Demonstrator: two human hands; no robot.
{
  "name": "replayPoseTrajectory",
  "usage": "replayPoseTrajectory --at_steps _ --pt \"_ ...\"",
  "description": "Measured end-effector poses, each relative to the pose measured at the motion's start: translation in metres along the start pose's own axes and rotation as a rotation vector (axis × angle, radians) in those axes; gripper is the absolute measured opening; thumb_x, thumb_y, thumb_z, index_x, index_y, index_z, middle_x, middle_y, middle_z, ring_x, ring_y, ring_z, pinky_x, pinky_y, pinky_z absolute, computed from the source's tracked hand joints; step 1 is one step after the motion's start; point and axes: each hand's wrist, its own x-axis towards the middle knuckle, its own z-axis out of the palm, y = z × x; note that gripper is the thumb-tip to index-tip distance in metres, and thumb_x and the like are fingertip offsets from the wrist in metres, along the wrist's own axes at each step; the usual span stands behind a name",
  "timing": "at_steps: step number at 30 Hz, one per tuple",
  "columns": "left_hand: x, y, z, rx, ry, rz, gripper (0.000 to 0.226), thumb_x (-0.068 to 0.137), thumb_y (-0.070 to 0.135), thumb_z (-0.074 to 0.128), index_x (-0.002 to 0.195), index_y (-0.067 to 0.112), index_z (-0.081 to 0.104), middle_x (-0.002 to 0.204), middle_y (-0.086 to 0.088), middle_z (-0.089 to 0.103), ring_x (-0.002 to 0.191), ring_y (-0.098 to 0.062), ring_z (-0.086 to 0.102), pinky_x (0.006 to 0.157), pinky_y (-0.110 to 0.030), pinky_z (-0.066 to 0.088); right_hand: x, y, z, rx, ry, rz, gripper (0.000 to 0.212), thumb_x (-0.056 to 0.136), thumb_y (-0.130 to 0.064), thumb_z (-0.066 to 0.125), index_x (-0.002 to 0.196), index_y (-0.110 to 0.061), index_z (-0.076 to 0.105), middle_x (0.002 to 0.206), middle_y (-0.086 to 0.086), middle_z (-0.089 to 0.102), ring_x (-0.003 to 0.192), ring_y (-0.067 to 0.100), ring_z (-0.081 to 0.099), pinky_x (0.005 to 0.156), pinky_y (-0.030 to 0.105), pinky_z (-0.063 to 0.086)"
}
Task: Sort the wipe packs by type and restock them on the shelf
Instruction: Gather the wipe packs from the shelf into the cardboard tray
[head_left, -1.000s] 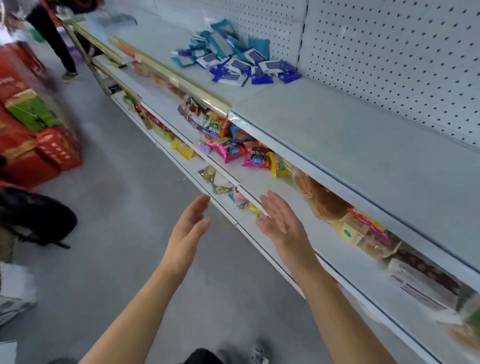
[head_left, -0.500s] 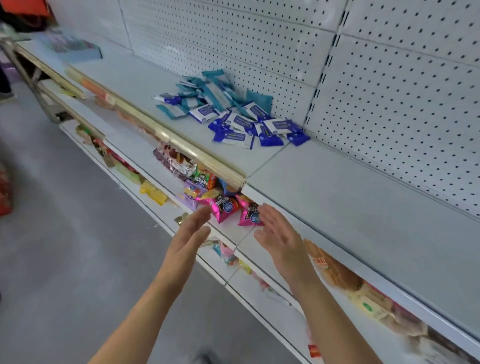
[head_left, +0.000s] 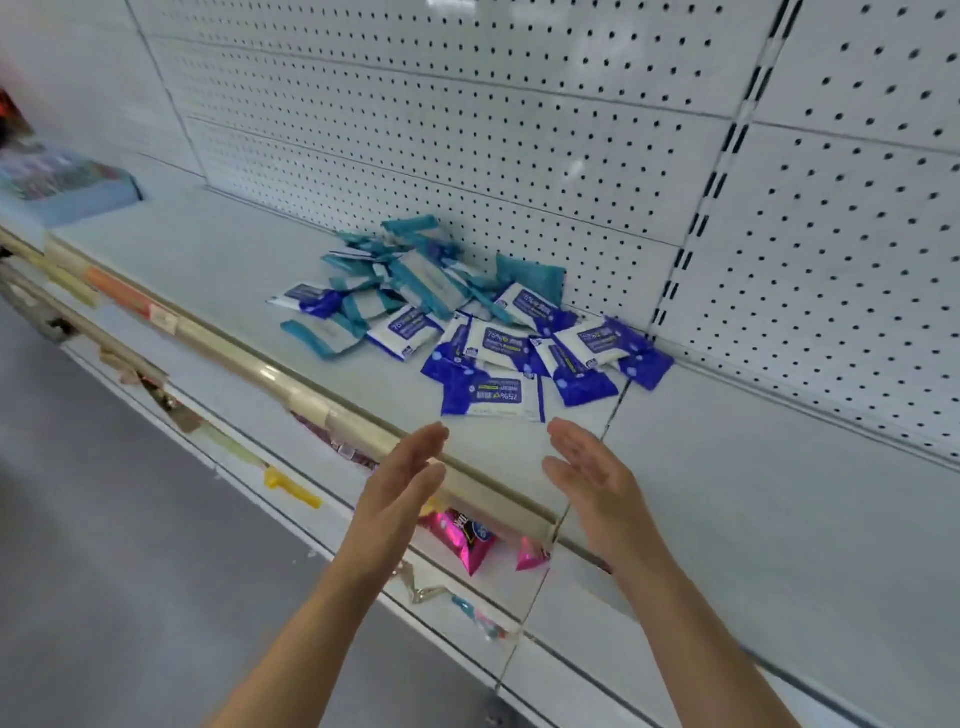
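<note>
— Head view first: what are the fingers doing?

— Both hands are raised with palms facing each other, fingers straight and close together. The left hand (head_left: 400, 483) and the right hand (head_left: 587, 473) hold nothing and touch nothing. They hover over the front edge of the top shelf (head_left: 234, 270), with a gap between them.

— And the wipe packs (head_left: 467, 322)?

— A loose heap on that shelf, at 12 o'clock from the hands, against the pegboard back (head_left: 467, 130). Teal packs (head_left: 415, 280) lie toward 11 o'clock of the heap and blue-and-white packs (head_left: 587, 340) toward 4 o'clock, overlapping where they meet. The nearest blue pack (head_left: 491, 397) lies flat just beyond the fingertips, apart from them.

— Anything hard to make out?

— The print on the packs is mostly blurred ("75%" shows on a few). At 10 o'clock of the frame a pale blue box (head_left: 78, 195) is smeared — its contents cannot be told. The lower shelf (head_left: 498, 577) is largely hidden under the top one and behind the forearms. Pink snack packets (head_left: 462, 535) peek out at 6 o'clock, between the wrists.
</note>
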Motion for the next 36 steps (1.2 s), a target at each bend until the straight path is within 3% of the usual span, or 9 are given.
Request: replayPoseTrajectory --at_steps 4,8,12,15,20,22,26,31,36 --pt "0.068 0.011 -0.025 0.115 -0.041 0.009 0.045 0.093 0.046 0.056 0.137 0.039 0.054 0.135 0.023 0.058 0.127 0.001 0.052 0.108 -0.030 0.042 0.057 -0.024 0.007 0.010 0.093 0.020 0.041 0.095 -0.024 0.065 0.134 -0.031 0.058 0.131 -0.017 0.061 0.120 -0.003 0.056 0.089 0.013 0.043" --pt "0.129 0.012 -0.037 0.193 0.026 0.013 0.035 0.100 0.024 0.058 0.134 0.031 0.059 0.126 0.019 0.064 0.117 0.003 0.058 0.106 -0.030 0.045 0.105 -0.038 -0.006 -0.096 0.308 0.076 0.030 0.097 -0.030 0.061 0.126 -0.024 0.065 0.118 -0.012 0.065 0.105 0.002 0.061 0.094 0.025 0.045" --pt "0.195 0.015 -0.042 0.295 -0.021 0.031 0.034 0.099 0.025 0.060 0.132 0.029 0.061 0.126 0.015 0.063 0.114 -0.005 0.059 0.100 -0.027 0.047 0.149 -0.043 -0.031 -0.151 0.585 0.103 0.020 0.091 -0.027 0.061 0.088 -0.010 0.070 0.077 -0.003 0.066 0.072 0.013 0.055 0.070 0.031 0.043" --pt "0.239 0.019 -0.034 0.409 -0.142 0.080 0.034 0.098 0.030 0.060 0.132 0.033 0.059 0.125 0.019 0.056 0.112 -0.003 0.052 0.094 -0.024 0.040 0.173 -0.045 -0.047 -0.300 0.709 0.210 0.028 0.093 -0.034 0.057 0.078 -0.012 0.066 0.069 -0.002 0.064 0.065 0.015 0.055 0.059 0.027 0.041" --pt "0.293 0.021 -0.007 0.612 -0.369 0.210 0.038 0.097 0.038 0.061 0.133 0.025 0.059 0.134 0.008 0.057 0.122 -0.011 0.051 0.105 -0.029 0.037 0.211 -0.037 -0.061 -0.551 0.656 0.405 0.058 0.089 -0.058 0.061 0.080 -0.001 0.065 0.068 0.004 0.065 0.059 0.015 0.057 0.054 0.024 0.041" --pt "0.306 0.019 0.002 0.863 -0.456 0.273 0.044 0.096 0.047 0.059 0.135 0.028 0.057 0.140 0.008 0.055 0.129 -0.015 0.047 0.113 -0.037 0.028 0.222 -0.036 -0.059 -0.594 0.646 0.465 0.054 0.083 -0.061 0.067 0.083 -0.007 0.063 0.077 0.003 0.068 0.065 0.015 0.062 0.056 0.026 0.044" --pt "0.324 0.023 0.007 1.155 -0.586 0.290 0.060 0.086 0.057 0.066 0.139 0.033 0.052 0.140 0.007 0.053 0.133 -0.019 0.045 0.115 -0.044 0.019 0.231 -0.032 -0.046 -0.714 0.612 0.458 0.063 0.082 -0.051 0.074 0.127 -0.015 0.049 0.114 0.002 0.062 0.095 0.019 0.062 0.069 0.030 0.046" --pt "0.330 0.038 0.004 1.127 -0.630 0.244 0.062 0.084 0.046 0.074 0.140 0.031 0.053 0.137 0.007 0.059 0.129 -0.018 0.052 0.114 -0.040 0.025 0.236 -0.038 -0.054 -0.453 0.559 0.336 0.081 0.080 -0.020 0.083 0.145 -0.018 0.034 0.112 0.000 0.059 0.098 0.017 0.061 0.070 0.028 0.049" --pt "0.334 0.067 -0.020 0.742 -0.696 0.018 0.046 0.084 0.036 0.078 0.127 0.025 0.065 0.117 0.008 0.070 0.103 -0.010 0.066 0.090 -0.029 0.053 0.228 -0.056 -0.090 -0.694 0.429 0.323 0.039 0.083 -0.008 0.076 0.120 -0.010 0.065 0.109 0.011 0.071 0.082 0.016 0.066 0.064 0.023 0.050"
